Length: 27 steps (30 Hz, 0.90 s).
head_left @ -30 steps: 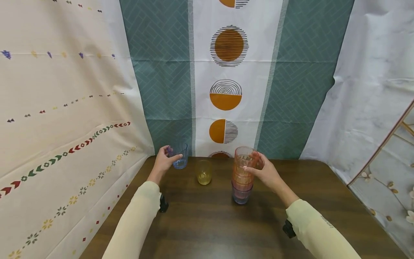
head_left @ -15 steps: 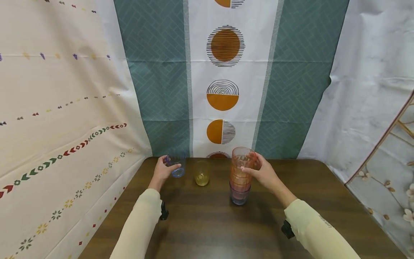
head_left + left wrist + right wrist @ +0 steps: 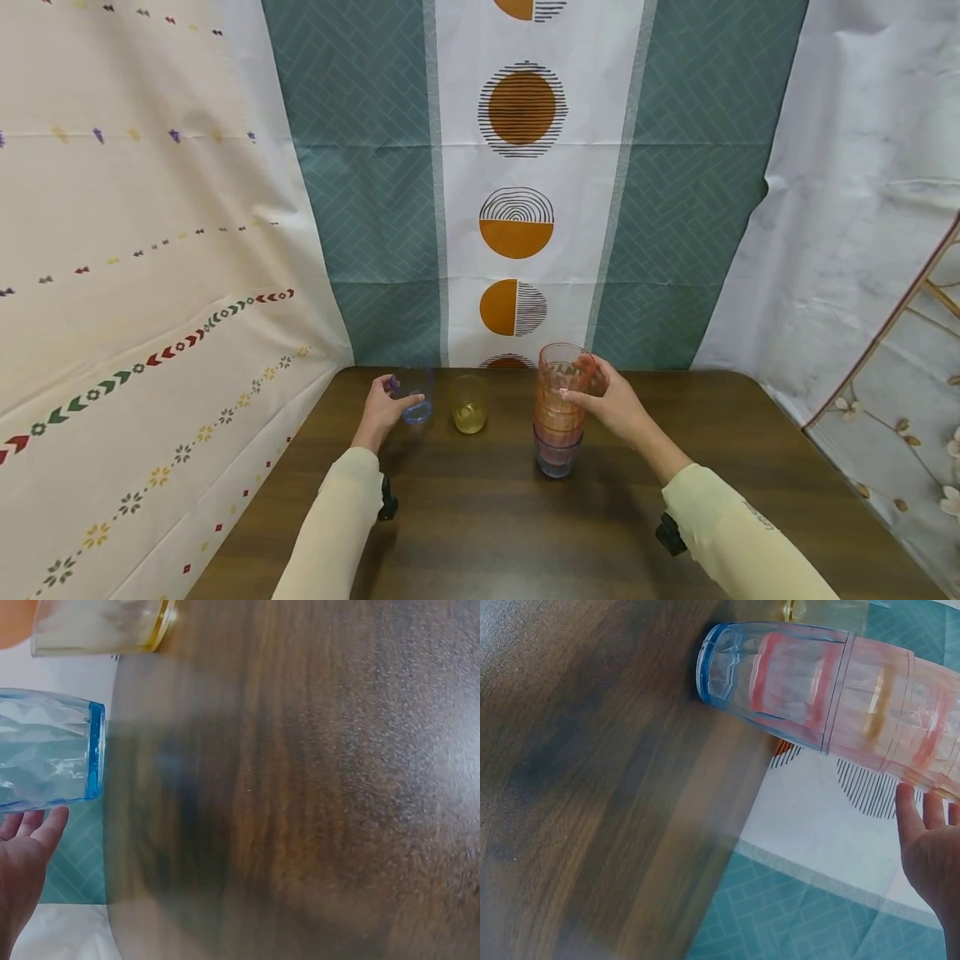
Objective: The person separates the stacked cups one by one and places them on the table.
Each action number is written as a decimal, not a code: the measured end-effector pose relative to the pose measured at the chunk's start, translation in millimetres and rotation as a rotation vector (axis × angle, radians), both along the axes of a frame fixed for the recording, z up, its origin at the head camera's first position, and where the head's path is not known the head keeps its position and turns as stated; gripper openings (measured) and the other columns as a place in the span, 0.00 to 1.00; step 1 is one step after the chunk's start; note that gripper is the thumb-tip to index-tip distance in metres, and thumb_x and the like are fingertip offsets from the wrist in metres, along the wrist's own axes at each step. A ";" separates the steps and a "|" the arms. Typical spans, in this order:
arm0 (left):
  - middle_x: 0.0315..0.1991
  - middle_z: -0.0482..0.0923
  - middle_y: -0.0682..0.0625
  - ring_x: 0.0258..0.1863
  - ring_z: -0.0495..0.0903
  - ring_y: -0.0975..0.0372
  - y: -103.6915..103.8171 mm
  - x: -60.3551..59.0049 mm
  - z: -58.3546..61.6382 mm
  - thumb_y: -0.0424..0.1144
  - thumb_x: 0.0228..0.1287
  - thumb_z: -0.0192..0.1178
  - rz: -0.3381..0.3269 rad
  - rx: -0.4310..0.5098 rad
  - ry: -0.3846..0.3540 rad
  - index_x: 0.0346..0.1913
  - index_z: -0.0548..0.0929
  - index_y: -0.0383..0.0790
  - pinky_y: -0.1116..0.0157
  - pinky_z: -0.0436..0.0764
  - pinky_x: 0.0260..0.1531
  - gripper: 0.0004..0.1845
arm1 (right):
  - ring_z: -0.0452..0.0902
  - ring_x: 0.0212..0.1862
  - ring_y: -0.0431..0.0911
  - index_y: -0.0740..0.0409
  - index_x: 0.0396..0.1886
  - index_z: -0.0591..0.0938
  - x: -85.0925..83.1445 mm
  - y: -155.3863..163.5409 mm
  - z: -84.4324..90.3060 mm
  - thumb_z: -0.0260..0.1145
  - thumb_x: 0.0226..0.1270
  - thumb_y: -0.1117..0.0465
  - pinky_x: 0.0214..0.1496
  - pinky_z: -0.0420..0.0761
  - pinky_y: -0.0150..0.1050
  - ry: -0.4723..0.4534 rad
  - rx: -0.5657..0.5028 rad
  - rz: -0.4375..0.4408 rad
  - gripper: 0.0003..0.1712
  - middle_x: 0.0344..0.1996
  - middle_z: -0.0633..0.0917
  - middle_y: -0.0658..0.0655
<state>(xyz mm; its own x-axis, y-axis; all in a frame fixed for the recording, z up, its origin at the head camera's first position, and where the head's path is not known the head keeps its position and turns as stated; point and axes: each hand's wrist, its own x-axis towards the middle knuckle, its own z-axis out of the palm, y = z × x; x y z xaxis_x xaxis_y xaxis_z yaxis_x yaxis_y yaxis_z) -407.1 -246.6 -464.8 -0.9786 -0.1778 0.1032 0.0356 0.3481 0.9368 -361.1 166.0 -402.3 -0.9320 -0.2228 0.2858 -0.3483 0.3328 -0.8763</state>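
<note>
Head view: we see the left hand holding a clear blue cup near the far left of the table, thumb and fingers parted to the cup's width. The cup is upright; we cannot tell whether its base touches the wood. Just right of it stands a yellow cup. Farther right, and nearer to us, is an upright cup stack, bluish at the bottom with pink and orange above. The right hand grips its upper part from the right, thumb on the near side, spread about as wide as the stack. A patterned cloth hangs behind the far edge.

Left wrist view: we note the left fingertips against the blue cup's side; the thumb is out of sight. The yellow cup is near it, apart.

Right wrist view: we note coloured bands through the nested walls, the bottom cup's blue base, and the right fingers at the stack's side, high above that base.
</note>
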 end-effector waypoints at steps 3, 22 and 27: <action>0.67 0.62 0.36 0.71 0.57 0.42 0.1 -0.2 -2.1 0.41 0.58 0.72 -0.002 0.007 0.002 0.71 0.55 0.30 0.47 0.59 0.69 0.46 | 0.60 0.72 0.61 0.59 0.75 0.60 -0.3 -0.1 0.4 0.74 0.62 0.50 0.69 0.63 0.61 0.007 -0.003 0.002 0.48 0.70 0.70 0.61; 0.67 0.62 0.33 0.71 0.58 0.39 3.6 -1.3 -19.9 0.35 0.57 0.73 0.001 0.020 -0.025 0.70 0.54 0.28 0.45 0.60 0.69 0.46 | 0.59 0.73 0.60 0.59 0.74 0.60 3.2 -1.0 2.2 0.74 0.62 0.52 0.69 0.63 0.60 -0.004 -0.022 0.007 0.47 0.70 0.70 0.61; 0.71 0.56 0.31 0.72 0.55 0.39 2.2 2.0 -21.2 0.36 0.58 0.73 -0.041 0.024 -0.040 0.74 0.47 0.29 0.45 0.59 0.69 0.52 | 0.60 0.72 0.60 0.59 0.74 0.60 1.7 -0.5 0.4 0.74 0.61 0.52 0.69 0.64 0.60 -0.007 -0.015 -0.003 0.48 0.70 0.70 0.60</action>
<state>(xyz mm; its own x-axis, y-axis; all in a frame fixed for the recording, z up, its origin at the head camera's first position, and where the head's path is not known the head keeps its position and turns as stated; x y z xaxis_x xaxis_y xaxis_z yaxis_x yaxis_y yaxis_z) -405.1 -244.4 -486.0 -0.9884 -0.1398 0.0601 0.0116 0.3248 0.9457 -359.5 165.5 -401.9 -0.9345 -0.2162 0.2829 -0.3417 0.3208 -0.8834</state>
